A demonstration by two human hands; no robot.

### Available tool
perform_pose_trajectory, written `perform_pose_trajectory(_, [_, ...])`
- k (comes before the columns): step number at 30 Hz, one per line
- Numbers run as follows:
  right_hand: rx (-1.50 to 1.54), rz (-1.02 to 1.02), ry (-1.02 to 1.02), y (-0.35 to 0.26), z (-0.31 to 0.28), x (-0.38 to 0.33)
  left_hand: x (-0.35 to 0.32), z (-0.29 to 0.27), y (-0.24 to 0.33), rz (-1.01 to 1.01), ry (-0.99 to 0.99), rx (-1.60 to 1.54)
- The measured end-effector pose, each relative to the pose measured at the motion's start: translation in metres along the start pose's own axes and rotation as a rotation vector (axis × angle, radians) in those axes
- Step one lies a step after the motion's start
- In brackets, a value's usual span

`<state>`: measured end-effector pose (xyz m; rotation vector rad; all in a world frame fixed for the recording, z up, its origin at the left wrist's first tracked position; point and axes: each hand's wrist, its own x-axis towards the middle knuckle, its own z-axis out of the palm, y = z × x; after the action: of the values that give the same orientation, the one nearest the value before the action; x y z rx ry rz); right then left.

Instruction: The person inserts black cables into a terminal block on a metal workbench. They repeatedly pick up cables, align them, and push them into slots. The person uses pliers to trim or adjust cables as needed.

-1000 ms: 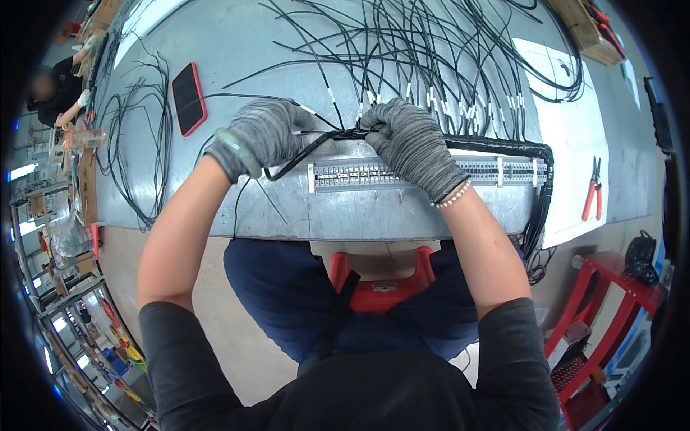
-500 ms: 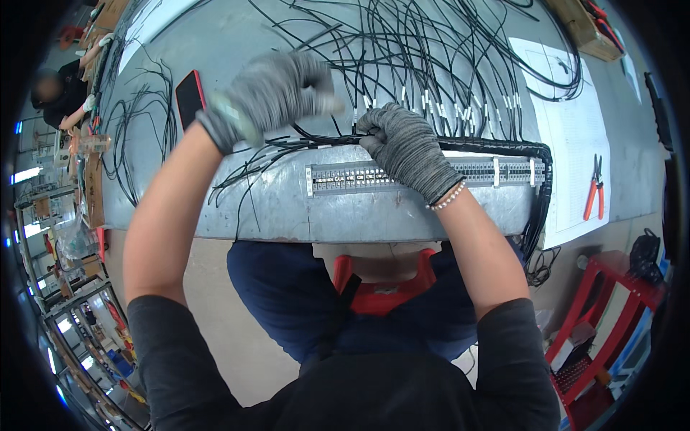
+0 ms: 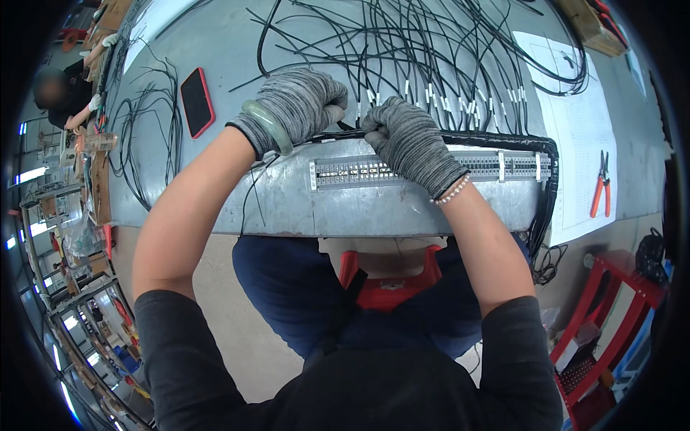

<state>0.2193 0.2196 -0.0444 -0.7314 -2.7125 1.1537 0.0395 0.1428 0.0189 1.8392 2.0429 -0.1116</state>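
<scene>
Our right hand (image 3: 408, 138) pinches the cable bundle (image 3: 496, 138); our left hand (image 3: 298, 104) curls, its hold unclear; a slipped pinch could loosen it.

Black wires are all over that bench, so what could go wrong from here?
The loose black wires cross one another beyond the right hand, so they might tangle. The pale green bangle at the left hand sits close to wires and could snag one. If the right hand loosens around the black bundle, wires there might slip out of line.
</scene>
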Motion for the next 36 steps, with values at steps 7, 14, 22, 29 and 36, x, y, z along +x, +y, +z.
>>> perform_pose_trajectory(7, [-0.005,0.018,-0.001,0.0,0.002,0.0,0.005,0.024,-0.005,0.102,0.216,0.397])
perform_pose_trajectory(14, [0.01,-0.032,0.045,0.006,0.006,-0.001,-0.032,0.015,0.005,-0.089,0.182,0.26])
perform_pose_trajectory(22, [0.005,-0.045,0.045,0.006,0.008,-0.001,-0.053,0.035,-0.013,-0.021,0.164,0.135])
perform_pose_trajectory(29, [-0.034,0.02,0.008,0.002,0.005,0.0,-0.053,0.005,-0.013,-0.222,-0.298,-0.914])
perform_pose_trajectory(36, [-0.016,0.018,0.007,0.007,0.007,0.002,-0.032,0.035,-0.007,-0.282,-0.128,-0.726])
